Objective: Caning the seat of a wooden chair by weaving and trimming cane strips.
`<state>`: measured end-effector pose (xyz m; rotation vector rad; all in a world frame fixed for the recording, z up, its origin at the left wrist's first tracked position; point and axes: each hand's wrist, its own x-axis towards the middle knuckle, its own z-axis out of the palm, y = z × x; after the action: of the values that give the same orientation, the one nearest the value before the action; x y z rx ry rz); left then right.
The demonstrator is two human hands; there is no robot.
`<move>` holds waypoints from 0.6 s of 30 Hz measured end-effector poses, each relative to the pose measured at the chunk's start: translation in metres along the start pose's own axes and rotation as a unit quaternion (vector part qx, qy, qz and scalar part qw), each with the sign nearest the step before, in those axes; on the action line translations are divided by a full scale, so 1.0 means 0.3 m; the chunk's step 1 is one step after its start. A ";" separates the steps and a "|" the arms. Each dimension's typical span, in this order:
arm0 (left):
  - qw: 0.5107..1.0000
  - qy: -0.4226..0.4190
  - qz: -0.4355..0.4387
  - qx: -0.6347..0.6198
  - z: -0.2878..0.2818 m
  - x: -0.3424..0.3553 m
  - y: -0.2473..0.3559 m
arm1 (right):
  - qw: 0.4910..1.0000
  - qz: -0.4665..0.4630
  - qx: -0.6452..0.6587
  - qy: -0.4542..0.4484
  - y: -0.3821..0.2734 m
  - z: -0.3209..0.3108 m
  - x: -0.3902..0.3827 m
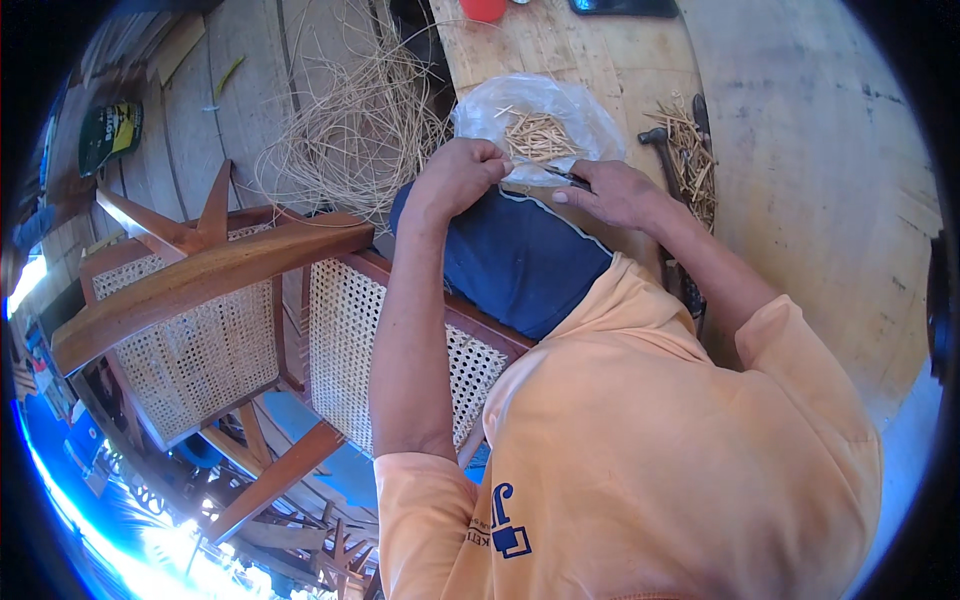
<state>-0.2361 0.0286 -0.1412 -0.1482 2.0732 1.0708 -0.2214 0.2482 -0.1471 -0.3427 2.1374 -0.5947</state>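
My left hand (462, 178) is closed in a pinch at the near edge of a clear plastic bag (590, 108). What sits between its fingertips is too small to make out. On the other side, my right hand (615, 192) grips a dark-handled tool (567, 178) that points toward the left fingertips; its exact kind is unclear. Short pale wooden sticks (540, 136) lie heaped on the bag, just beyond both hands. Below the hands is a leg in dark blue cloth (520, 265).
A hammer (660, 150) lies by more wood slivers (690, 150) on the wooden board (800, 200) at right. Tangled cane strands (360, 130) spread at the far left. Wooden chair frames with woven cane panels (205, 340) stand at left. A red object (484, 9) is at the top.
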 end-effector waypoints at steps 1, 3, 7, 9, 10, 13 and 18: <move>1.000 0.003 0.021 0.013 0.006 0.018 -0.008 | 1.000 0.012 -0.002 0.003 0.009 0.006 0.005; 0.999 0.003 0.046 0.022 0.021 0.050 -0.011 | 1.000 0.018 -0.002 0.004 0.033 0.004 0.015; 0.998 -0.004 0.038 0.054 0.025 0.048 -0.012 | 0.998 -0.010 0.043 0.050 0.066 0.016 0.010; 0.997 -0.009 0.038 0.061 0.028 0.010 -0.005 | 0.990 -0.038 0.119 0.072 0.059 0.021 0.006; 0.998 -0.015 0.048 0.040 0.036 -0.006 0.003 | 0.974 -0.063 0.196 0.093 0.052 0.022 0.004; 0.998 -0.027 0.052 0.001 0.061 -0.044 0.024 | 0.947 -0.048 0.317 0.008 -0.022 -0.012 -0.005; 0.998 -0.014 0.045 -0.039 0.061 -0.060 0.025 | 0.951 -0.100 0.280 0.084 -0.026 0.024 0.029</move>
<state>-0.2162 0.0427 -0.1302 -0.0796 2.0312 1.2017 -0.2203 0.2357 -0.1525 -0.1940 1.9946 -1.3504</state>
